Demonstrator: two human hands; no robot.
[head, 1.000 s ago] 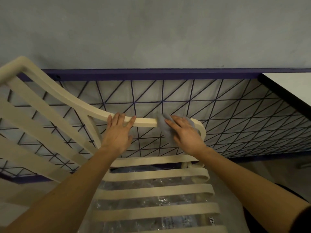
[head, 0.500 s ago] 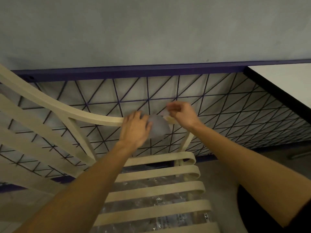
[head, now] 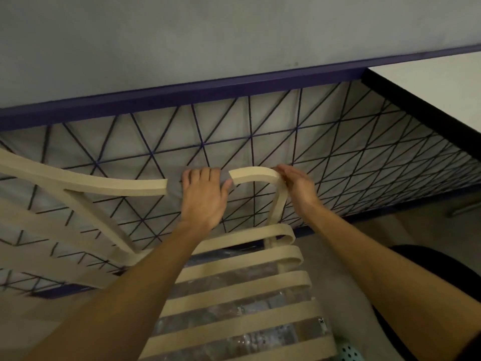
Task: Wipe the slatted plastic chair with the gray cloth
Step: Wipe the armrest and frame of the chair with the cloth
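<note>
Backdrop: gray wall (head: 234, 35) rising behind the armrest (head: 91, 182), a dark triangle-pattern grille (head: 338, 142) running below it; a white table (head: 442, 95) edging in to the armrest's right.
Chair: cream slats (head: 234, 287) of the chair (head: 279, 204) lying below the armrest, toward the viewer, with clear wrap showing under them.
Cloth: gray cloth (head: 173, 189) lying draped over the armrest's middle stretch and hiding the rail there; one fold is showing just left of the left hand (head: 203, 199).
Left hand: pressing flat on the cloth atop the armrest, fingers straight and close together, thumb spreading toward the front bend.
Right hand: right hand (head: 299, 188) touching the outer side of the armrest's front bend, fingers gently curved and together; cannot tell whether the thumb is wrapping under.
Step (judged): wiping along the armrest, with the slats probably waiting their turn.
Risks:
- Only flat fingers are pinning the cloth, so a fast stroke could be sending it off the narrow rail and down through the slat gaps.
- The chair is looking light, so a hard push against a loose brace could be sliding it toward the grille.
- Knuckles could be scraping the grille just behind the armrest.
</note>
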